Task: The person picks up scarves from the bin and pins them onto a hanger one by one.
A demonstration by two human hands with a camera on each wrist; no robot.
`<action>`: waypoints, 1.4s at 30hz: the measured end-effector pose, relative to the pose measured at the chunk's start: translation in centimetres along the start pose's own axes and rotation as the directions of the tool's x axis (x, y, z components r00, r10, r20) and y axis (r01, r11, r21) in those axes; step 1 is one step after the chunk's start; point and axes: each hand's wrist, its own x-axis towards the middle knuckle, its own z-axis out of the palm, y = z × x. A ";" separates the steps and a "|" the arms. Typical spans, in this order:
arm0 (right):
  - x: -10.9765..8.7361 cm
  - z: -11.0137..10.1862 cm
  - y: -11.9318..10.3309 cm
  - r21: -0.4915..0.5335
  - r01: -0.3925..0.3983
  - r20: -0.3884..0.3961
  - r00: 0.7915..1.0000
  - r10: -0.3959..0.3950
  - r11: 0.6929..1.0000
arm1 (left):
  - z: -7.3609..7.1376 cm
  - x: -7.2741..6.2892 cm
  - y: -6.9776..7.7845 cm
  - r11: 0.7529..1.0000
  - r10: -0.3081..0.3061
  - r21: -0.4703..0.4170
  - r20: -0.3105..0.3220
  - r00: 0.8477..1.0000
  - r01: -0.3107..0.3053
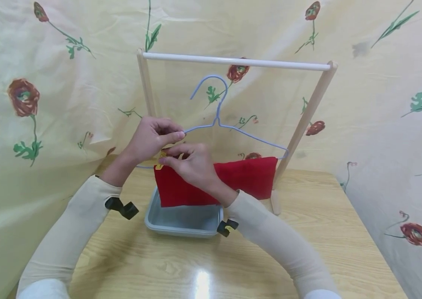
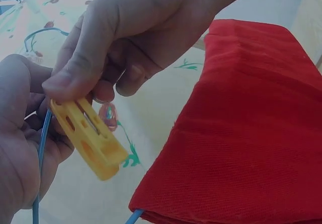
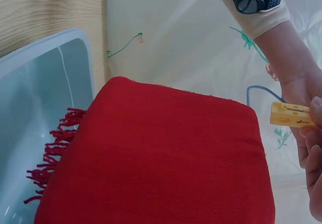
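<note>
My left hand (image 1: 153, 137) grips the left shoulder of a blue wire hanger (image 1: 248, 134). A folded red cloth with a fringe (image 1: 248, 176) hangs over the hanger's lower bar. Just below the left hand, my right hand (image 1: 196, 164) pinches a yellow clothespin (image 2: 90, 138) between thumb and fingers. The clothespin's free end points toward the cloth's left edge, and the wrist views show a gap between them. In the right wrist view the clothespin (image 3: 289, 115) is beside the cloth's corner, with the fingers partly cut off by the frame.
Behind the hanger stands a rack with a white rod (image 1: 237, 62) and wooden posts (image 1: 312, 112). A grey-blue plastic basin (image 1: 184, 230) sits under the cloth on the wooden table (image 1: 151, 265). Flowered fabric (image 1: 95, 91) hangs behind and at both sides.
</note>
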 end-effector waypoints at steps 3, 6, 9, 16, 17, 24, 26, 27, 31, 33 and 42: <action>0.1 0.4 0.1 -0.043 0.035 -0.014 0.999 -0.036 0.998 | 0.0 0.1 0.1 1.000 -0.005 0.003 0.010 1.000 0.005; 0.2 0.7 0.2 -0.082 0.059 -0.026 0.998 -0.061 0.995 | 0.0 0.1 0.2 1.000 -0.012 0.003 0.015 1.000 0.012; 0.3 1.1 0.3 -0.112 0.067 -0.037 0.997 -0.071 0.991 | -0.1 0.1 0.1 1.000 -0.029 -0.009 0.010 1.000 0.029; 0.0 1.5 0.6 -0.122 0.069 -0.038 0.997 -0.074 0.990 | -0.1 0.2 0.2 0.998 -0.054 -0.029 0.011 0.998 0.054; 0.0 1.5 0.6 -0.122 0.071 -0.040 0.996 -0.076 0.990 | -0.1 0.2 0.2 0.998 -0.057 -0.032 0.011 0.998 0.058; -0.3 1.6 0.8 -0.153 0.088 -0.040 0.995 -0.095 0.984 | -0.2 0.3 0.2 0.994 -0.083 -0.076 0.018 0.996 0.085; -0.3 1.6 0.9 -0.156 0.091 -0.033 0.995 -0.097 0.984 | -0.2 0.3 0.1 0.992 -0.084 -0.088 0.023 0.996 0.085; -0.3 1.6 0.9 -0.157 0.091 -0.027 0.995 -0.097 0.983 | -0.2 0.3 0.1 0.992 -0.082 -0.094 0.025 0.996 0.084; -0.4 1.6 1.0 -0.160 0.093 -0.003 0.996 -0.094 0.983 | -0.1 0.3 0.0 0.991 -0.077 -0.105 0.043 0.996 0.081; -0.4 1.6 1.1 -0.157 0.095 0.008 0.995 -0.095 0.983 | -0.1 0.3 0.0 0.991 -0.077 -0.106 0.052 0.996 0.082; -0.7 1.3 0.9 -0.157 0.110 0.042 0.994 -0.104 0.982 | -0.3 0.2 0.0 0.989 -0.079 -0.116 0.078 0.994 0.087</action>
